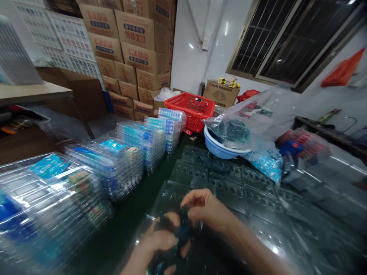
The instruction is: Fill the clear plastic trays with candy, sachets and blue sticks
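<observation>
Several small dark teal pieces (183,225), too blurred to name, are between my hands. My left hand (157,240) is curled around some of them, palm up, low in the middle of the view. My right hand (205,208) pinches the upper end of one such piece between thumb and fingertips, just above the left hand. Under and beyond both hands lie clear plastic trays (189,173) with moulded hollows, set out in rows on a dark green table (129,217).
Stacks of filled clear trays (106,164) line the left side. Farther back are a red basket (195,109), a blue basin (219,143) with a clear plastic bag (263,114) over it, and stacked cartons (140,42). More clear trays (323,172) stand at right.
</observation>
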### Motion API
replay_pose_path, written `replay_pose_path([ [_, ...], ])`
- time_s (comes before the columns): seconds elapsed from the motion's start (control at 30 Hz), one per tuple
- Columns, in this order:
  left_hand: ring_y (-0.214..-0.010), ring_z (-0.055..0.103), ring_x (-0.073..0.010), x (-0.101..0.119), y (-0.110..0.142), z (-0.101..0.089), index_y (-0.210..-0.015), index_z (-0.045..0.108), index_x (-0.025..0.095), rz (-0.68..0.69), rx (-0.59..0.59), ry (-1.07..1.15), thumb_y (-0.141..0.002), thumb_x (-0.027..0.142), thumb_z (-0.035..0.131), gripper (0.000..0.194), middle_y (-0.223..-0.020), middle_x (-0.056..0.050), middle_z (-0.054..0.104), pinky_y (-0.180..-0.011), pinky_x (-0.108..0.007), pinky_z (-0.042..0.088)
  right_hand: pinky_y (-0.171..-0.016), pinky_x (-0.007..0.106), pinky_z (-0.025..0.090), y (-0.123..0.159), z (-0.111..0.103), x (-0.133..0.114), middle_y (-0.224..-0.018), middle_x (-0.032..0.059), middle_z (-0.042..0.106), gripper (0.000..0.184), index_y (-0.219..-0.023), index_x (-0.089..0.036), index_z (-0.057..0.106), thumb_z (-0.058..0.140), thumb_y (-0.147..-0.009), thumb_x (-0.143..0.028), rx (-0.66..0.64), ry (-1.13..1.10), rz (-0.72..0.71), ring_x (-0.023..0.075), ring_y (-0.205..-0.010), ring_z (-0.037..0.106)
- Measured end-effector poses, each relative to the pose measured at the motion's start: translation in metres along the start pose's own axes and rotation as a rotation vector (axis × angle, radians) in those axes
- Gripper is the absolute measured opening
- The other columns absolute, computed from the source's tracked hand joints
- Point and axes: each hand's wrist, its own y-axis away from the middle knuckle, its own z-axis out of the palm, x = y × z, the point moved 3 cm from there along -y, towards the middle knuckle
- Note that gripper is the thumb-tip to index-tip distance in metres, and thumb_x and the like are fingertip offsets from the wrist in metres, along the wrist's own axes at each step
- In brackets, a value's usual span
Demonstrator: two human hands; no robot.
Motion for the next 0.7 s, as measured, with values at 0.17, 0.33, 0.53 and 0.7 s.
replay_pose_path([
  [0.17,-0.054,0.058,-0.0202,0.001,0.0,0.004,-0.066,0.054,0.017,-0.005,-0.033,-0.011,-0.052,0.021,0.06,0.016,-0.075,-0.009,0.059,-0.03,-0.019,0.037,-0.039,0.017,0.039,0.0,0.001,0.015,-0.06,0.0001,0.058,0.021,-0.077,-0.012,0.06,0.07,-0.063,-0.022,-0.002,-0.198,0.036,0.0098,-0.046,0.054],
  [0.33,-0.048,0.055,-0.017,0.002,0.002,0.007,-0.064,0.051,0.018,-0.027,-0.104,-0.003,-0.051,0.025,0.064,0.02,-0.068,-0.005,0.055,-0.029,-0.018,0.033,-0.04,0.019,0.036,0.002,0.008,0.018,-0.048,-0.0034,0.051,0.022,-0.076,-0.012,0.059,0.07,-0.064,-0.027,0.016,-0.338,0.109,0.0086,-0.041,0.048],
  [0.53,-0.047,0.053,-0.0135,0.006,0.001,0.008,-0.06,0.047,0.017,0.078,-0.166,-0.034,-0.047,0.026,0.07,0.028,-0.061,-0.001,0.05,-0.04,-0.022,0.039,-0.04,0.018,0.031,0.003,0.026,0.008,-0.048,-0.0033,0.05,0.02,-0.072,-0.013,0.058,0.071,-0.063,-0.024,0.042,-0.467,0.071,0.0061,-0.04,0.042],
  [0.7,-0.043,0.05,-0.0113,0.01,0.007,0.013,-0.058,0.046,0.017,0.125,-0.127,-0.101,-0.046,0.027,0.072,0.03,-0.06,0.0,0.049,-0.039,-0.021,0.033,-0.035,0.016,0.025,0.001,0.025,0.005,-0.051,-0.0026,0.047,0.02,-0.07,-0.011,0.057,0.071,-0.065,-0.025,0.06,-0.513,0.109,0.0041,-0.04,0.038],
])
